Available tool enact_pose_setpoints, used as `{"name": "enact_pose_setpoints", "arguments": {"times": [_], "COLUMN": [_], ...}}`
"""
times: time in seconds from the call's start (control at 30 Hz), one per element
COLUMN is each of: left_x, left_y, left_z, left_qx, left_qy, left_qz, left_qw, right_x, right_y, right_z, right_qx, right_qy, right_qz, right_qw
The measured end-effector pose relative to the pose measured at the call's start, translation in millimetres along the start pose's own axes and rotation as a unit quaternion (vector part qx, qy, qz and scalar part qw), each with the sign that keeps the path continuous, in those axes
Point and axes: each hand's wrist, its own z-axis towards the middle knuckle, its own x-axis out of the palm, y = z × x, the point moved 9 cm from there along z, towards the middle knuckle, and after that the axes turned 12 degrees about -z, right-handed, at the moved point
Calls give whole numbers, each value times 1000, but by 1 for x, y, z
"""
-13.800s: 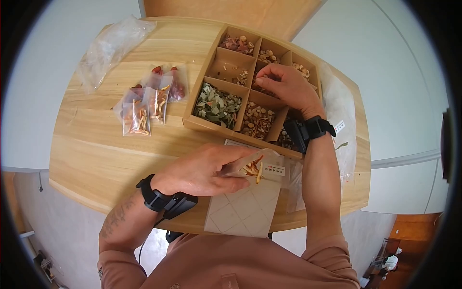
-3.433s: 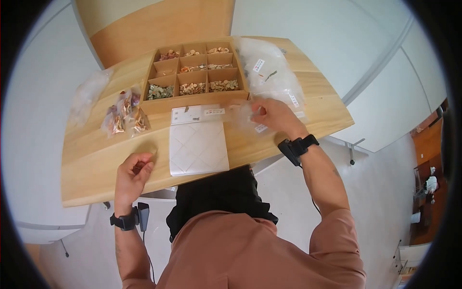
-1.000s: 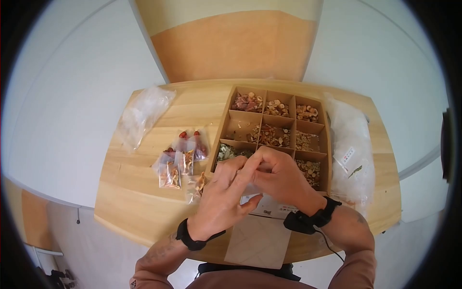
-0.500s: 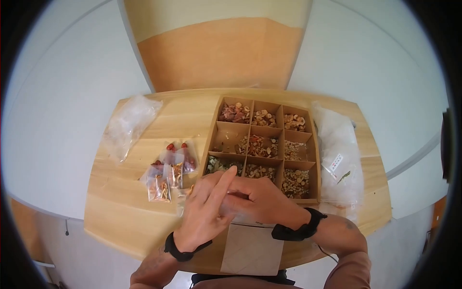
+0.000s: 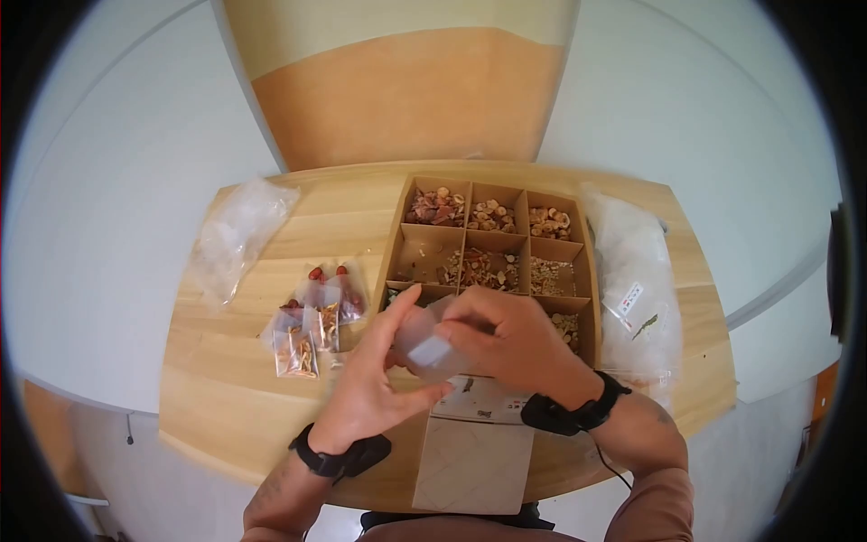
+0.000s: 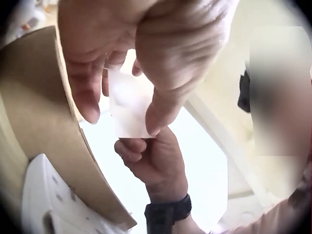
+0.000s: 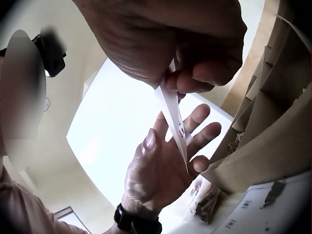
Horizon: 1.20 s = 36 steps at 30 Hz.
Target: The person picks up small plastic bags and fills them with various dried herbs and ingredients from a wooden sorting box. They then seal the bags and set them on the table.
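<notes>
Between my hands, in front of the divided cardboard box (image 5: 394,257), is a small translucent plastic bag (image 5: 426,348). My right hand (image 5: 510,339) pinches it by one edge. Cupped along its other side is my left hand (image 5: 366,388), fingers spread and fairly straight, thumb apart from it in the head view. The bag (image 6: 129,107) looks flat and pale in the left wrist view. Seen edge-on from the right wrist, the bag (image 7: 170,114) shows red print and stands before my left palm. Dried slices and chips lie in the box's compartments; my hands hide part of its front row.
Several filled bags (image 5: 298,354) of red fruit and dried strips lie left of the box. Crumpled clear plastic (image 5: 239,235) sits at the far left. Right of the box is a plastic bag with labels (image 5: 637,298). A patterned sheet (image 5: 474,465) lies at the table's front.
Earlier my left hand held a bag of dried strips, then my right hand reached to the plastic at right. Since half a second ago my hands have parted slightly, exposing the bag.
</notes>
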Motion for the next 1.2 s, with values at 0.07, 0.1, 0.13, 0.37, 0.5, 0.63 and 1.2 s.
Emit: {"name": "enact_pose_setpoints", "arguments": {"times": [0.07,0.1,0.13,0.37,0.5,0.63,1.2], "left_x": [-5,-6,-8,-11,7,25,39], "left_y": [15,19,23,34,6,-14,-2], "left_z": [3,4,3,-12,-12,-17,-31], "left_qx": [-13,-18,-50,-123,-31,83,-26], "left_qy": [0,2,2,61,102,215,311], "left_qz": [-119,-180,-183,-113,-41,5,176], "left_qw": [993,984,982,984,993,973,934], "right_x": [-3,-4,-5,11,22,22,33], "right_y": [-9,-9,-9,-7,-14,-11,-7], "right_z": [-1,-2,-3,-26,-40,-48,-87], "right_qx": [28,25,23,-38,5,57,31], "right_qy": [10,10,10,83,127,167,133], "right_qz": [16,14,12,-15,-44,-64,-37], "right_qw": [999,1000,1000,996,991,982,990]}}
